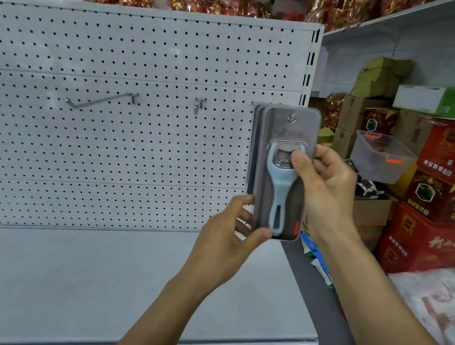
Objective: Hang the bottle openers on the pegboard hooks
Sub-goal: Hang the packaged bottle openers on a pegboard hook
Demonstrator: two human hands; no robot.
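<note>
— Hanging is in progress, I think? Which step is it?

— I judge the carded bottle opener [280, 177] is being put on a hook at the right edge of the pegboard [108, 131]. The right hand [326, 187] pinches the card near the blue opener's head, thumb on the front. The left hand [229, 237] pinches the bottom corner. More cards are stacked just behind it.

— And the next move?

— The hole at the top of the card must go over the hook tip; whether it is already on, I cannot tell. Two other hooks, a long hook [101, 100] and a short hook [199, 106], are bare.

— The surroundings?

— A grey shelf [85, 284] lies below, with red boxes [448, 187] stacked to the right.
</note>
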